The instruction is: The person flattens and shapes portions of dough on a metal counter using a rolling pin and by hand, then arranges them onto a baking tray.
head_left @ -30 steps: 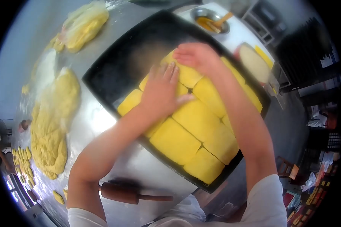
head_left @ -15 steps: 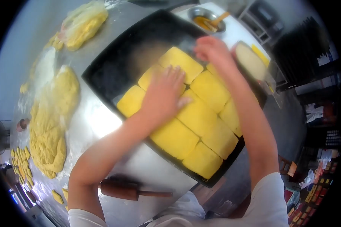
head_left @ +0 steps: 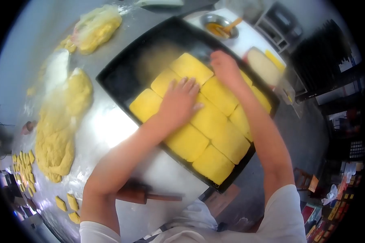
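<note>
Left hand (head_left: 180, 99) lies palm down on the yellow dough squares (head_left: 186, 141), fingers stretched out and a little apart, thumb out to the side; it presses or rests on top, has hold of nothing I can see. Right hand (head_left: 224, 67) is at the far right edge of the squares, fingers curled in; from here can't tell if it grips anything, the inside of the hand is hidden.

Squares sit in a big black tray (head_left: 121, 69), set edge to edge in rows, small dark gaps at some corners. Tray is on a metal tabletop (head_left: 109, 125), angled, one corner toward the person.

Left of tray: large dough mass (head_left: 54, 150), lumpy, and small dough pieces (head_left: 73, 201) scattered near the person's left elbow. Farther off, another dough lump (head_left: 97, 30). Brown rolling pin (head_left: 162, 197) near the tray's close side, partly behind the left arm. Beyond the tray, metal bowl (head_left: 209, 20) with yellow-orange contents, wooden-handled brush (head_left: 233, 25) leaning in it.
</note>
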Demonstrator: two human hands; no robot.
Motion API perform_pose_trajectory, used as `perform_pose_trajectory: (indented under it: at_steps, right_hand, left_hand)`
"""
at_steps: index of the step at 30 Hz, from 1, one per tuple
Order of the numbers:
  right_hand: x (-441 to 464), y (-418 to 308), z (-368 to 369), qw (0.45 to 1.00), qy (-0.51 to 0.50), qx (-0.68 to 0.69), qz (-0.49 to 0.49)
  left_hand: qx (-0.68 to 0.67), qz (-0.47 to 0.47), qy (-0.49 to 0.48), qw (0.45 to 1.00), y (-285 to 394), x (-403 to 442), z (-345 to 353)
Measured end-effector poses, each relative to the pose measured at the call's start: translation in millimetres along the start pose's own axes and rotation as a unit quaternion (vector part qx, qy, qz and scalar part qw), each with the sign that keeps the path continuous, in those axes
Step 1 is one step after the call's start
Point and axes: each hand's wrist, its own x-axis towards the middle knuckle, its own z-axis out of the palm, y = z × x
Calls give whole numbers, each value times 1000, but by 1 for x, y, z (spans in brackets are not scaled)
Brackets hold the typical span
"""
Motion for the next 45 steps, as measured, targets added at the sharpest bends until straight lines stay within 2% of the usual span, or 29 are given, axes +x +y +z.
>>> perform_pose_trajectory:
  at_steps: [3, 7, 9, 12, 13, 16, 18, 20, 22, 23, 24, 26, 27, 29, 33, 36, 38, 39, 40, 41, 42, 43, 45]
  right_hand:
    - [-9, 3, 2, 1000, 5, 0, 18]
    - [-8, 15, 10, 1000, -10, 17, -16]
    - [-7, 16, 9, 999, -1, 15, -29]
    - [-19, -21, -17, 998, 55, 36, -1]
    - [-28, -34, -27, 995, 57, 88, -4]
    - [-74, -88, -43, 984, 48, 173, -12]
    - [-131, -137, -47, 978, -13, 203, -41]
    - [-192, -176, -41, 959, -114, 241, -99]
    - [-241, -204, -28, 928, -186, 220, -235]
    - [-265, -218, -12, 927, -176, 197, -266]
    - [-288, -227, 3, 923, -164, 178, -299]
    - [-318, -239, 36, 919, -194, 164, -300]
    - [-330, -239, 51, 922, -181, 130, -316]
    - [-356, -241, 75, 938, -219, 60, -264]
    - [-370, -250, 99, 946, -197, -7, -259]
    - [-365, -238, 104, 939, -193, 26, -284]
    - [-363, -230, 101, 947, -148, 22, -285]
    - [-363, -224, 98, 952, -141, 9, -273]
    - [-363, -220, 96, 956, -136, -5, -259]
    - [-362, -218, 95, 956, -121, -20, -266]
    - [-364, -219, 95, 958, -120, -22, -259]
    - [-364, -221, 95, 961, -117, -24, -251]
    - [-366, -226, 94, 963, -108, -35, -244]
  left_hand:
    - [-39, -26, 34, 998, 26, -18, -21]
    - [-138, 9, 37, 990, 74, -84, -63]
    - [-174, -7, 41, 984, 101, -119, -86]
    - [-180, -53, 65, 980, 128, -183, -103]
    - [-176, -72, 76, 979, 135, -208, -107]
    - [-142, -161, 111, 970, 153, -289, -97]
    - [-100, -237, 104, 961, 167, -345, -88]
    - [-55, -303, 94, 947, 173, -383, -78]
    - [6, -384, 72, 921, 191, -426, -81]
    - [0, -455, 34, 890, 198, -442, -82]
    - [-5, -501, 32, 865, 197, -463, -73]
    - [93, -463, -7, 881, 189, -504, -58]
    - [102, -467, -5, 878, 185, -502, -62]
    - [100, -479, 21, 872, 183, -505, -60]
    - [83, -467, 46, 879, 172, -505, -74]
    - [39, -489, 115, 864, 138, -535, -68]
    - [2, -507, 259, 822, 116, -572, -67]
    - [15, -537, 293, 791, 108, -581, -87]
    - [40, -562, 289, 774, 93, -601, -102]
    - [3, -616, 264, 742, 79, -612, -129]
    - [75, -574, 252, 775, 52, -638, -136]
    - [81, -554, 233, 796, 31, -657, -148]
    - [141, -507, 106, 844, -8, -681, -179]
